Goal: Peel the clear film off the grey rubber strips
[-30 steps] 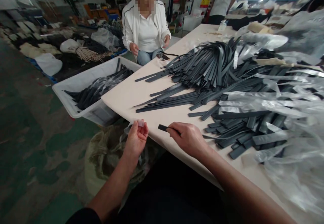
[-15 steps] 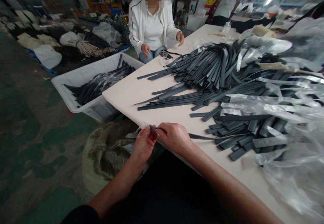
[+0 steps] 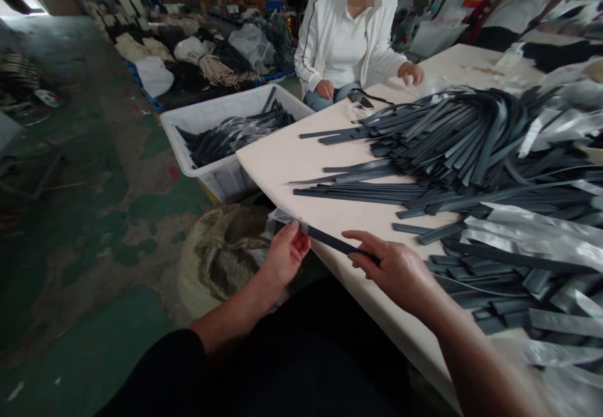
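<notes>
A flat dark grey strap (image 3: 332, 241) stretches between my two hands at the near edge of the table. My left hand (image 3: 286, 252) is closed at its left end, pinching a clear plastic sleeve (image 3: 282, 216) that sits around or against that end. My right hand (image 3: 398, 269) grips the strap farther right between thumb and fingers, with the index finger reaching over it. Beyond my right hand the strap's course is hidden. A large heap of similar dark straps (image 3: 447, 134) lies on the table, some wrapped in clear plastic (image 3: 532, 232).
The pale table (image 3: 273, 147) has a corner pointing left. A white bin (image 3: 221, 175) with more straps stands beside it, and an olive sack (image 3: 198, 266) sits below on the floor. Across the table a person in a white jacket (image 3: 320, 34) is seated near a phone (image 3: 360, 98).
The view has swung left. My right hand has moved away from my left and loosened its curl, baring a length of strap between them. The seated person's hand has shifted at the table edge.
</notes>
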Tool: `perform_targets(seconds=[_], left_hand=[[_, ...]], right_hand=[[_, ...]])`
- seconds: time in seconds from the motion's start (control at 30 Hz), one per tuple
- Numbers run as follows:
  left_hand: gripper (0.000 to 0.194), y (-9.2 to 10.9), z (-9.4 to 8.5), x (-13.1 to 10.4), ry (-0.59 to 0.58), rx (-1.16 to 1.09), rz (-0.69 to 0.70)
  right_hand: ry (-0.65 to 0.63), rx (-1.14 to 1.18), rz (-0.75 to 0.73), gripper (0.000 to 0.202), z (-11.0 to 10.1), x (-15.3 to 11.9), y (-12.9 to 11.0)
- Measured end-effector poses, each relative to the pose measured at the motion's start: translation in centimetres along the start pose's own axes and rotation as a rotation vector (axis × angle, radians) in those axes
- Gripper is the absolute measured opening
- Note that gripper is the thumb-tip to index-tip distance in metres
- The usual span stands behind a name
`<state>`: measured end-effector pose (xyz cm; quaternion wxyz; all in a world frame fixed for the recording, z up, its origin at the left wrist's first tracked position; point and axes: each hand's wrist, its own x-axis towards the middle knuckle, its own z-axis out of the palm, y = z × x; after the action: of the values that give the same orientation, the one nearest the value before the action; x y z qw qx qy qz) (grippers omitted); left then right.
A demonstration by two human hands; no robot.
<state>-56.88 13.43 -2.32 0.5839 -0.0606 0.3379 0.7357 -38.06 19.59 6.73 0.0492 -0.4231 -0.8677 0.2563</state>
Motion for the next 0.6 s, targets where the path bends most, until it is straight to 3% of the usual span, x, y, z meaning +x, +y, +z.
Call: perform_targets(seconds=[0.1, 0.17, 0.37, 0.53, 0.6], left_hand=[[0.031, -1.9, -0.2, -1.5, -0.108, 0.014, -0.055], [0.032, -2.0, -0.3, -1.8, -0.128, 0.016, -0.067], [0.034, -0.3, -0.8, -2.6, -0.061, 0.001, -0.072], [0.028, -2.2, -0.9, -5.7, -0.216, 0.068, -0.255], [0.026, -2.4, -1.2, -5.8, -0.204, 0.060, -0.246]], right_hand=[[-0.012, 0.001, -0.062, 0.040, 1.5, 1.1, -2.0], [-0.003, -0.012, -0.078, 0.044, 1.6, 0.6, -2.3], [0.018, 0.013, -0.087, 0.042, -1.2, -4.3, -0.7], [0.018, -0.137, -0.088, 0.039, 1.0, -3.7, -3.0], [0.018, -0.158, -0.096, 0.041, 1.3, -3.9, -3.1]])
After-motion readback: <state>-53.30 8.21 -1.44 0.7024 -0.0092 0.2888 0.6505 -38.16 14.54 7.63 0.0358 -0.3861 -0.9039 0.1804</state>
